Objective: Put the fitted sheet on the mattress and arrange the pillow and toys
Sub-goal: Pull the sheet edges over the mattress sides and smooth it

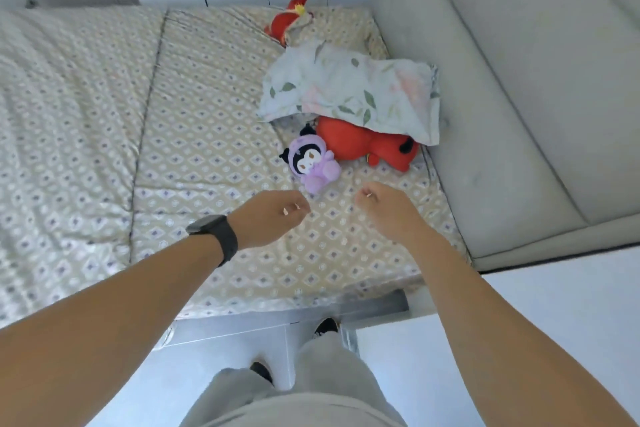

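Purple plush toy lies on the sheet, just ahead of both hands and between them. Left hand a bit nearer. Right hand too: loosely curled grip, holding nothing. Pillow sits farther back, over the red toy.

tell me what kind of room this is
Most likely a bedroom, perhaps a child's: a mattress under a patterned fitted sheet, a leaf-print pillow beside a padded headboard, and plush toys, including a purple plush doll.
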A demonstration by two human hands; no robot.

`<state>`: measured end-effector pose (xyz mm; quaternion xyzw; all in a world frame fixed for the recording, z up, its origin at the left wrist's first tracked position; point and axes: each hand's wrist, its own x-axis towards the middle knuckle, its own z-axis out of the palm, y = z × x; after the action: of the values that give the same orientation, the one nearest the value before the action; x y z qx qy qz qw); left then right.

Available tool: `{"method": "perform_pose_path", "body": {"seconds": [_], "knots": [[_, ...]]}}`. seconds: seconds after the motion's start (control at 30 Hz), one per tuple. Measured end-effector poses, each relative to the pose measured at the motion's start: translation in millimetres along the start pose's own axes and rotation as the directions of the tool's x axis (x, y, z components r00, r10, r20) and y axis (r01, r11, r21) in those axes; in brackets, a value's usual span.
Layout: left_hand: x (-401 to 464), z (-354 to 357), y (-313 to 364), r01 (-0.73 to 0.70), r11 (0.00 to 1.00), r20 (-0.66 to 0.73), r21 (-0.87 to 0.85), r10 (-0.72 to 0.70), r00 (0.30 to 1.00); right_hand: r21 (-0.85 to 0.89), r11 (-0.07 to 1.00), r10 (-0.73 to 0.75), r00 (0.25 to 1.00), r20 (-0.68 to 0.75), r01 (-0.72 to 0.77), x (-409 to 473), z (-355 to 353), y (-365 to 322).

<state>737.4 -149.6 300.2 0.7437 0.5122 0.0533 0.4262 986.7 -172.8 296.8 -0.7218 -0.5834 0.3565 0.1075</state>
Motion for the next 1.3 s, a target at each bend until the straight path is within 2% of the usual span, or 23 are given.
{"method": "perform_pose_path", "body": {"seconds": [0.13, 0.3, 0.4, 0.53, 0.73, 0.8, 0.93, 1.07, 1.17, 1.3], "knots": [[-5.5, -29.7, 23.9, -0.016, 1.0, -0.039, 0.023, 0.016, 0.999, -0.124, 0.984, -0.12, 0.992, 0.048, 0.125, 3.3, -42.6, -45.0], [-5.5, -46.8, 29.7, -0.016, 0.994, -0.143, -0.111, 0.0, 0.99, -0.063, 0.968, -0.24, 0.97, 0.035, 0.242, 16.8, -77.1, -99.1], [-9.1, -42.5, 3.3, 0.031, 0.996, -0.103, -0.087, -0.04, 0.994, -0.067, 0.956, -0.286, 0.958, 0.029, 0.287, 21.6, -74.7, -110.2], [-13.3, -40.4, -51.8, 0.158, 0.986, 0.019, 0.047, -0.159, 0.987, -0.107, 0.961, -0.238, 0.961, 0.143, 0.254, 33.3, -36.6, -117.4], [-34.3, -60.2, -141.2, 0.331, 0.94, 0.042, 0.084, -0.335, 0.941, -0.199, 0.931, -0.222, 0.907, 0.358, 0.307, 58.4, 75.2, -142.2], [-51.1, -61.2, -165.6, 0.366, 0.921, 0.057, 0.133, -0.375, 0.925, -0.206, 0.937, -0.184, 0.902, 0.39, 0.28, 59.4, 103.4, -151.0], [-97.4, -70.0, -265.4, 0.46, 0.854, 0.114, 0.243, -0.496, 0.861, -0.219, 0.936, -0.15, 0.873, 0.464, 0.277, 66.8, 212.9, -194.5], [-115.8, -61.9, -349.2, 0.467, 0.821, 0.181, 0.329, -0.54, 0.822, -0.302, 0.928, -0.046, 0.872, 0.487, 0.218, 81.8, 318.5, -200.8], [-112.3, -50.3, -427.2, 0.471, 0.812, 0.21, 0.345, -0.556, 0.804, -0.378, 0.903, 0.035, 0.842, 0.538, 0.205, 107.5, 410.1, -193.2], [-78.0, -24.1, -504.8, 0.46, 0.815, 0.202, 0.351, -0.546, 0.813, -0.469, 0.838, 0.02, 0.844, 0.536, 0.278, 143.8, 497.2, -172.8]]}}
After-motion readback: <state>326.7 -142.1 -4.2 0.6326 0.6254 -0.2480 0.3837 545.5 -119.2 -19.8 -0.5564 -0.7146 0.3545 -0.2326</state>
